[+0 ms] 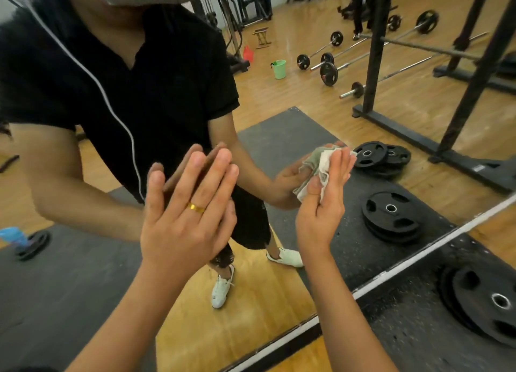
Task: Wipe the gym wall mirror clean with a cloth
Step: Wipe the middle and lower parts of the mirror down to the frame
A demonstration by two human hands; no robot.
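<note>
Two hands at the mirror [279,126]. I note right hand [321,204] fingers straight and together, thumb pinching the cloth [321,162] against the mirror. Left hand [187,218] fingers straight, close together, flat on it. I judge the cloth light, soft and prone to bunching; best gripped mid-wad.

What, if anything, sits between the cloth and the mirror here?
Nothing visible. The right hand holds the cloth against the mirror, where it meets its reflection. The left hand lies flat on the mirror further left, apart from the cloth.
</note>
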